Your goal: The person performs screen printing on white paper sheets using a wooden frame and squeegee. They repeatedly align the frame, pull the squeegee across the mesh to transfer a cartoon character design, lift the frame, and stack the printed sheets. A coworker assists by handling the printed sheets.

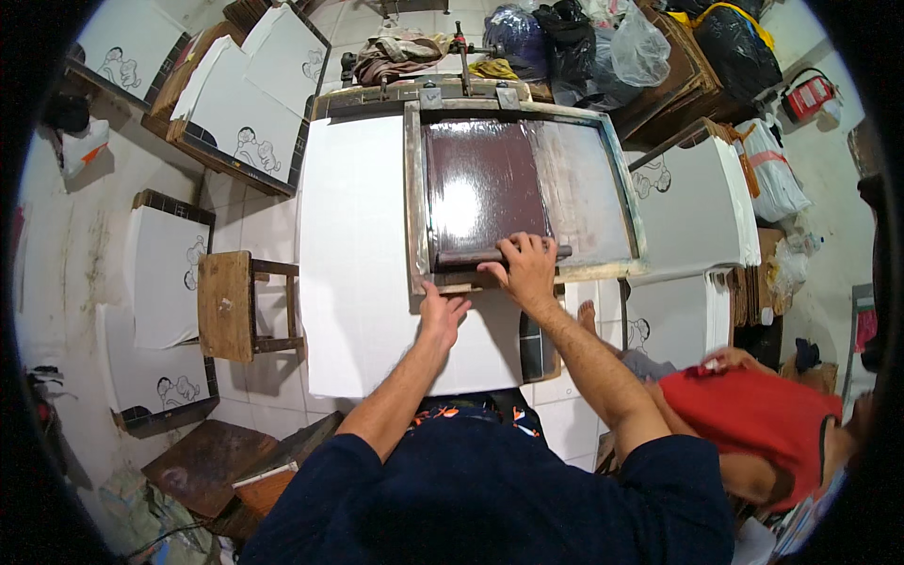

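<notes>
A wooden-framed printing screen lies on a white table, its mesh coated with dark brown ink. My right hand grips the squeegee at the near end of the screen. My left hand presses on the near edge of the frame, fingers flat on the wood.
White printed sheets on boards lean at the left and stack at the right. A small wooden stool stands left of the table. Another person in a red shirt crouches at the lower right. Plastic bags pile behind the table.
</notes>
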Tool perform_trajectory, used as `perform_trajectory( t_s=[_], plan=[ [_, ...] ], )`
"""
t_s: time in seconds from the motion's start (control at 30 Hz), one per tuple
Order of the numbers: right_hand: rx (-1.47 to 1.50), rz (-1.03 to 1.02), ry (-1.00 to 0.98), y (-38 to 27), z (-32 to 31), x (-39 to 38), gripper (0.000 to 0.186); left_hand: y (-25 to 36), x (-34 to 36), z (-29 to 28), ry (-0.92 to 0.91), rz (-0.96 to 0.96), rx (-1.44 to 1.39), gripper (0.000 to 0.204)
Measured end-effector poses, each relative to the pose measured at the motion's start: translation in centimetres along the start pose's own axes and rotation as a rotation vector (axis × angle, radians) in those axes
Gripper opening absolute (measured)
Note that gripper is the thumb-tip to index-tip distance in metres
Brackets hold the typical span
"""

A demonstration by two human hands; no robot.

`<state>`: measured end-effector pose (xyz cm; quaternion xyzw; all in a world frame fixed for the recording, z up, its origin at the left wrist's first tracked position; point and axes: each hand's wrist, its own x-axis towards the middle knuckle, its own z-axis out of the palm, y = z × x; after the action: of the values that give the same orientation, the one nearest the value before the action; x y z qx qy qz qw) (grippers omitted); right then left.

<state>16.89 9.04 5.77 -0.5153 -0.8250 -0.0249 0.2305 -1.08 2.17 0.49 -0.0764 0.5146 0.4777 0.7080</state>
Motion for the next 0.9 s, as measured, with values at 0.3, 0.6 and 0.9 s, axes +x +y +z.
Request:
perform_trajectory(
  t_s=[0.3,0.6,0.9],
  plan=[
    [0.045,-0.020,-0.329,4.8,4.0,7.6,0.042,0.6,0.9,-5.8,0.301,1.145,1.661,0.125],
    [-0.027,-0.071,0.104,10.8,14.4,24.7,0.045,0.4,3.5,-6.9,0.234,1.209,1.670,0.125],
    [-0.142,-0.086,-0.079,11.5,14.8,26.9,0.043,0.5,3.3,-6.4,0.236,1.193,1.692,0.118]
  ],
)
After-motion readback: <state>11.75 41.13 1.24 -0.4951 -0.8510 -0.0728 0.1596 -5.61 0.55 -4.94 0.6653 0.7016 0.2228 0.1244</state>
